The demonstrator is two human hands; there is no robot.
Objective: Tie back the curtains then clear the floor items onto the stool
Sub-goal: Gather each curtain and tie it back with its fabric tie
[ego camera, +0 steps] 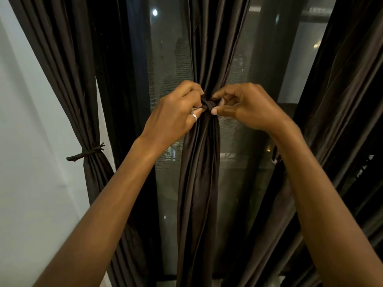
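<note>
A dark brown middle curtain [199, 183] hangs gathered into a narrow bunch in front of the window. A dark tie-back [207, 104] is wrapped around it at mid height. My left hand [176, 114], with a ring on one finger, pinches the tie's left side. My right hand [246, 106] pinches its right side, and the knot sits between my fingertips. The left curtain [68, 79] is held by a tied band [87, 152] near the wall. Neither the floor items nor the stool are in view.
A white wall [31, 141] is at the left. A dark window with mesh screen [170, 59] lies behind the curtains. Another dark curtain [348, 100] hangs at the right.
</note>
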